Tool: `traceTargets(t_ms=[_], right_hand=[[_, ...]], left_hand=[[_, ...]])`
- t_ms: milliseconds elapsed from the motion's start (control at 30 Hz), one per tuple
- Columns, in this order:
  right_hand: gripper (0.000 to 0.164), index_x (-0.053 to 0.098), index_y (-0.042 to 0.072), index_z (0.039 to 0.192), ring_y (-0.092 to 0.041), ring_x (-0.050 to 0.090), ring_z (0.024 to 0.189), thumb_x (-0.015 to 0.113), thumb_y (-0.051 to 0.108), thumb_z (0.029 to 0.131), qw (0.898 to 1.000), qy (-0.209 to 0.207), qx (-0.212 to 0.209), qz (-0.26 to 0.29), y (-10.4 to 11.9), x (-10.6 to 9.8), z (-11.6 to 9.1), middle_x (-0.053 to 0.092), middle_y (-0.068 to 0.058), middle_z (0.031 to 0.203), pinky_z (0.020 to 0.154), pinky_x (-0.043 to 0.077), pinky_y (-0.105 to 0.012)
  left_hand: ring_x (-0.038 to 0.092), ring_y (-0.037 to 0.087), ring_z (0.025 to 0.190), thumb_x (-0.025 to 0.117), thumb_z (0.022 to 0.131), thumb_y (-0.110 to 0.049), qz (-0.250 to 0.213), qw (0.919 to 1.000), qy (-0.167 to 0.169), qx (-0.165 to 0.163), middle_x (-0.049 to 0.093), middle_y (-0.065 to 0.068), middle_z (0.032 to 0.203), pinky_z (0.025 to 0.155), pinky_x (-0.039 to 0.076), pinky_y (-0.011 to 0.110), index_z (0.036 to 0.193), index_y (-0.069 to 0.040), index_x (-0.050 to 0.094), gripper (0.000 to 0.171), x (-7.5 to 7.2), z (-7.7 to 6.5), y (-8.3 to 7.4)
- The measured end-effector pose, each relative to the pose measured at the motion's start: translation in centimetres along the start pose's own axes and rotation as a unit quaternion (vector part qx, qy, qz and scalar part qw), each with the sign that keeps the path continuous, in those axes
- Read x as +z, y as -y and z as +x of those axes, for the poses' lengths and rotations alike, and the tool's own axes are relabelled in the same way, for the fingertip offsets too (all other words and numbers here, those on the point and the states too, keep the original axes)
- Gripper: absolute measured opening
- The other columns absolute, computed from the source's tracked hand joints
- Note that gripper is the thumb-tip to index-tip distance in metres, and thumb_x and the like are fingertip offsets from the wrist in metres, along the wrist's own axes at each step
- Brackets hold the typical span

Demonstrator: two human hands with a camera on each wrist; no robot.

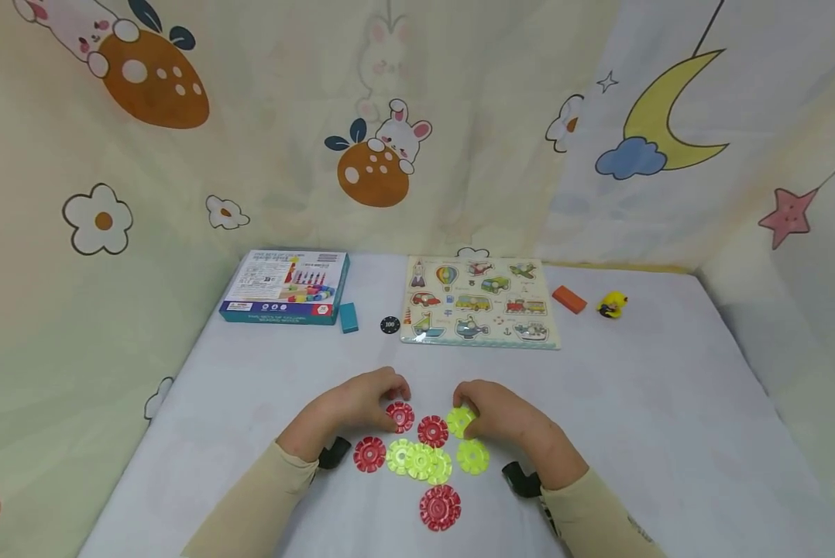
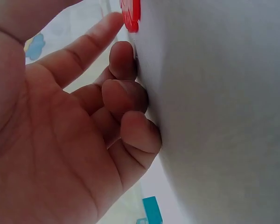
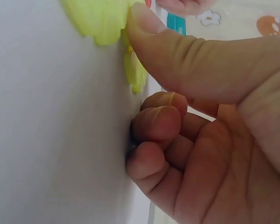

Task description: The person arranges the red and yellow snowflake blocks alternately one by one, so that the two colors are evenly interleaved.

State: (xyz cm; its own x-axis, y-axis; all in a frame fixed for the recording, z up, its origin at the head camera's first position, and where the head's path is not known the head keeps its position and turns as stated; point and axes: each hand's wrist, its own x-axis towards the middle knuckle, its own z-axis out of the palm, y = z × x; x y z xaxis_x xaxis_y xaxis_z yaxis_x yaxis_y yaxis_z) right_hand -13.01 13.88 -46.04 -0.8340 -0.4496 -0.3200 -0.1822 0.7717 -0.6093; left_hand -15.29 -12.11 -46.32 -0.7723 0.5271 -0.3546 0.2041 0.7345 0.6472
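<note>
My left hand (image 1: 363, 401) holds a red notched plastic disc (image 1: 400, 417) by its edge, thumb at the near side and forefinger at the far side. Its other fingers curl against the white tabletop in the left wrist view. Across from it, my right hand (image 1: 506, 418) pinches a yellow-green notched disc (image 1: 460, 421) between thumb and forefinger. Between the hands lies another red disc (image 1: 433, 431). Closer to me are a red disc (image 1: 369, 454), a row of overlapping yellow-green discs (image 1: 420, 462), a single yellow-green disc (image 1: 473, 456) and a larger-looking red disc (image 1: 441, 508).
Along the back stand a flat toy box (image 1: 285, 287), a teal block (image 1: 348, 318), a black chip (image 1: 390, 325) marked 100, and a vehicle picture board (image 1: 483, 302). An orange block (image 1: 568, 299) and a yellow toy figure (image 1: 612, 304) lie at back right. Patterned cloth (image 1: 473, 178) surrounds the table.
</note>
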Motion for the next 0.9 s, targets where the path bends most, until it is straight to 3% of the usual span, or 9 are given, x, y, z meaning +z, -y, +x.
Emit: traceTargets(t_ms=[267,533,900], right_hand=[[0.033,0.062,0.017,0.096,-0.017,0.047,0.074,0.082,0.014,0.071,1.000,-0.013,-0.018,0.023,-0.59,0.36,-0.26,0.052,-0.001,0.078,0.063,0.041,-0.033],[0.033,0.061,0.019,0.095,-0.016,0.046,0.073,0.083,0.018,0.071,0.999,-0.019,-0.029,0.018,-0.83,0.25,-0.15,0.051,-0.001,0.076,0.061,0.040,-0.032],[0.033,0.061,0.020,0.096,-0.016,0.046,0.072,0.083,0.021,0.072,0.999,-0.012,-0.034,0.022,-0.96,0.19,-0.27,0.051,-0.003,0.076,0.060,0.039,-0.032]], left_hand=[[0.050,0.012,0.089,0.086,0.067,-0.028,0.038,0.9992,-0.003,0.013,0.053,-0.009,0.097,0.077,0.046,0.029,0.101,-0.027,0.062,0.041,0.34,-0.37,0.35],[0.049,0.011,0.082,0.084,0.068,-0.030,0.086,0.9958,0.001,0.031,0.050,-0.007,0.093,0.067,0.045,0.026,0.097,-0.024,0.057,0.040,0.34,-0.43,0.17],[0.054,0.013,0.083,0.086,0.066,-0.024,0.037,0.9992,0.013,0.001,0.057,-0.009,0.089,0.063,0.049,0.026,0.101,-0.027,0.057,0.046,0.57,-0.89,-0.54]])
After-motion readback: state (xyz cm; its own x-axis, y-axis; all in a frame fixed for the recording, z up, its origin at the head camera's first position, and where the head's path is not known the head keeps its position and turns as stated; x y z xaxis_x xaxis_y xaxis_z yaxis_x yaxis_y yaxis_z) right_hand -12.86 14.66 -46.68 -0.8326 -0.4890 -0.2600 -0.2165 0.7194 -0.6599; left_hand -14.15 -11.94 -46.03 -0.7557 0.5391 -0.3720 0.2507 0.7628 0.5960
